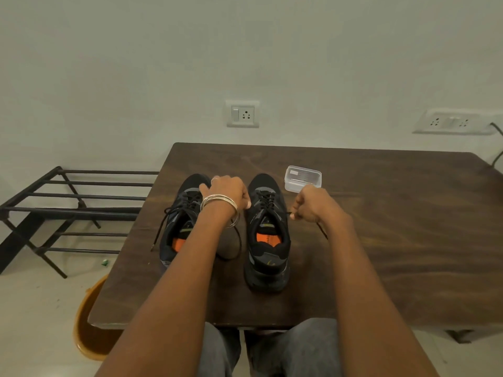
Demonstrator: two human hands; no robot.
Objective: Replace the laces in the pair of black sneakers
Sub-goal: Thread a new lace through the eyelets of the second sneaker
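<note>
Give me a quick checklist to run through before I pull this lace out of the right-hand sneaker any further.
1. Right hand pinches the lace end: ok.
2. Left hand steadies the right-hand sneaker: cannot tell; it sits between the two shoes, and its contact is hidden.
3. Right-hand sneaker stands flat on the table: ok.
4. Lace untied, no knot: ok; loose ends trail on both sides.
5. Left-hand sneaker clear of the pull: ok.
6. Replacement laces at hand: cannot tell; the contents of the clear plastic box are unreadable.
</note>
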